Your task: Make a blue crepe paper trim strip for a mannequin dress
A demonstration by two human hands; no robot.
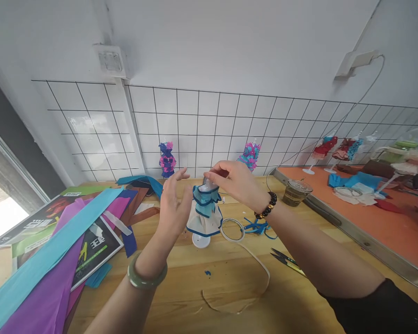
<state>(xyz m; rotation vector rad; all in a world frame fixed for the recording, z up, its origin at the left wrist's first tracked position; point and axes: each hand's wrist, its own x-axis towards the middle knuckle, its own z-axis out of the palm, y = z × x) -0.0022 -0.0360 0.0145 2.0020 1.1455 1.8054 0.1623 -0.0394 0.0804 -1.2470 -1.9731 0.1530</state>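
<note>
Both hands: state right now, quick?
Left hand: open, beside the small blue-and-cream ruffled dress.
Right hand: at the top of the small white mannequin; whether closed on it cannot be told.

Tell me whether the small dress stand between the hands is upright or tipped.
Upright: its white base is down at the table, the blue-and-cream dress rises above it, and the right hand is at the top.

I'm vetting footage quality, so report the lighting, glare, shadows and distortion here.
Head view: the lower left edge burns out white; a glare patch sits on the white wall tiles, whose upright lines fan outward, suggesting a wide lens; soft shadow dims the wooden table below the right forearm; the small ruffled dress looks reasonably sharp.
</note>
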